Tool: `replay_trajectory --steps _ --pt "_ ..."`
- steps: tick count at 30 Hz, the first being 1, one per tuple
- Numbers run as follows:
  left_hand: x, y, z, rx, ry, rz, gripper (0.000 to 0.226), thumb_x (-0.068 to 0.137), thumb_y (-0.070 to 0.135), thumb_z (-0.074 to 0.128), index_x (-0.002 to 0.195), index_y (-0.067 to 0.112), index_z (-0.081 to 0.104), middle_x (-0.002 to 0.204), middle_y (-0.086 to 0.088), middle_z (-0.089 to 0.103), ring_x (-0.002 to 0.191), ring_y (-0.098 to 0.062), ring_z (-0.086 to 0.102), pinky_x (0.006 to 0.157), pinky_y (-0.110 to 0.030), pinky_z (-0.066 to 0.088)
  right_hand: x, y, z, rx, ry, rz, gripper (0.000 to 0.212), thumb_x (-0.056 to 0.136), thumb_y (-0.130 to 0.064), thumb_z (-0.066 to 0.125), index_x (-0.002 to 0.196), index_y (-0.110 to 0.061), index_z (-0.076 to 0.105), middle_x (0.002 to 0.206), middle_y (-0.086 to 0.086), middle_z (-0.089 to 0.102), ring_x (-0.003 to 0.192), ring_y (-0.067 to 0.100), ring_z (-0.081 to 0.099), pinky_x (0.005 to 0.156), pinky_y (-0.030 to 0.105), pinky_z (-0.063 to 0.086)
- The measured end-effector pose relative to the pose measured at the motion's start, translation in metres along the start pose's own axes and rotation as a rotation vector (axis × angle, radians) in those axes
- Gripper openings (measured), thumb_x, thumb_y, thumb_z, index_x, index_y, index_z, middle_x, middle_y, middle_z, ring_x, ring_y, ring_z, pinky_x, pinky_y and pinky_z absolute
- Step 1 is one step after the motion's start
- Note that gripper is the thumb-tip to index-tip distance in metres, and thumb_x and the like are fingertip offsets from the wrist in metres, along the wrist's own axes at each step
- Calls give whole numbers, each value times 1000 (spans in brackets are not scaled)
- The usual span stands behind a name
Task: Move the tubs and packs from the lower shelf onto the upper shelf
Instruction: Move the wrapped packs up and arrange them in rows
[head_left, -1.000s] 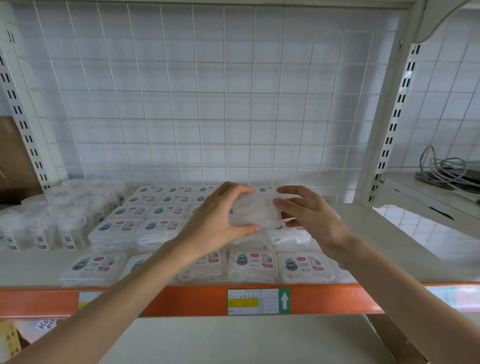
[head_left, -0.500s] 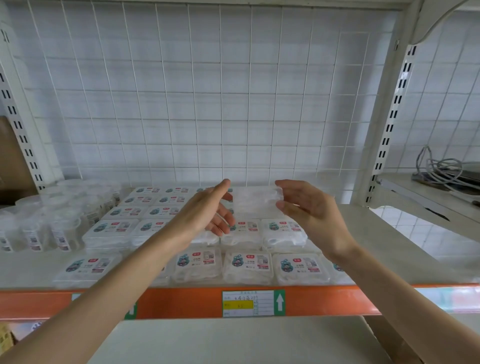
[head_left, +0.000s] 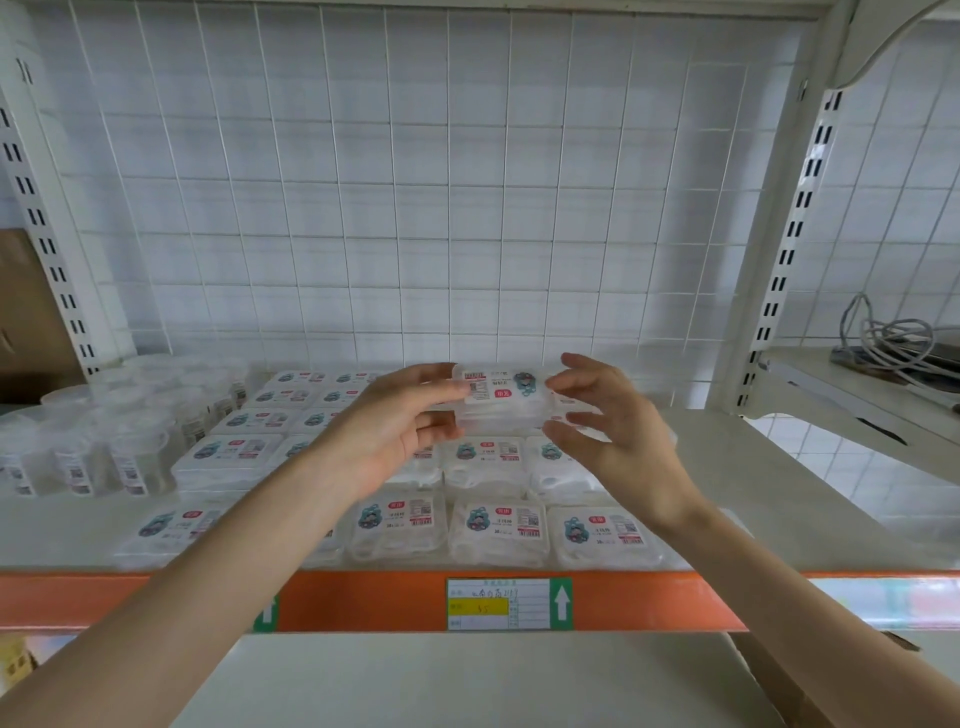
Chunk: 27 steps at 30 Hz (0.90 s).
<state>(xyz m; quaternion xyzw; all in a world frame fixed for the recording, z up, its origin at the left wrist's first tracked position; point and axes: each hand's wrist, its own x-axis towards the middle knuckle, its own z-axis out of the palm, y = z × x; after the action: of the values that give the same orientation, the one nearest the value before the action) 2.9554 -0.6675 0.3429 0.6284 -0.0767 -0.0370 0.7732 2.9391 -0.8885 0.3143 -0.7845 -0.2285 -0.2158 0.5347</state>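
Labelled clear pack (head_left: 501, 397) above shelved packs (head_left: 498, 530)

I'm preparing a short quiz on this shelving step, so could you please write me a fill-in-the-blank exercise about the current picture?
1. The pack between the left hand and the right hand is raised with its label facing ____.
2. The front edge of the upper shelf is coloured ____.
3. The round tubs stand to the ____ of the flat packs.
4. The arrow on the shelf label points ____.

Missing words: up; orange; left; up
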Motion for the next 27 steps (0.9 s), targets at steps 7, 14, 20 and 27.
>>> replay_trajectory --steps 7,14,20,27 --pt "-2 -2 -3 84 -51 103 34 87 0 65 120 9 65 107 -9 74 95 -22 72 74 -26 58 8 -10 1 306 27 314 33 93 -32 63 125 -25 57 118 -6 68 102 8 67 88 31 54" --pt "-6 -6 3 331 -92 191 34 90 9 66 124 17 63 110 0 73 101 -15 69 88 -33 56 13 -12 7 329 -118 386 30 92 -16 63 122 -18 61 104 5 74 94 19 70 85 36 56" --pt "-6 -10 14 381 -125 121 50 81 47 67 123 21 58 106 4 74 98 -16 70 90 -37 53 11 -6 6 455 27 408 28 89 -6 64 116 -14 60 101 12 72 96 30 69 85 40 55" --pt "2 -22 33 317 -124 64 45 89 15 70 131 15 53 97 -4 73 77 -8 69 73 -25 53 4 -2 0 483 88 424 34 89 -7 66 121 -9 54 107 13 71 94 24 71 83 35 57"
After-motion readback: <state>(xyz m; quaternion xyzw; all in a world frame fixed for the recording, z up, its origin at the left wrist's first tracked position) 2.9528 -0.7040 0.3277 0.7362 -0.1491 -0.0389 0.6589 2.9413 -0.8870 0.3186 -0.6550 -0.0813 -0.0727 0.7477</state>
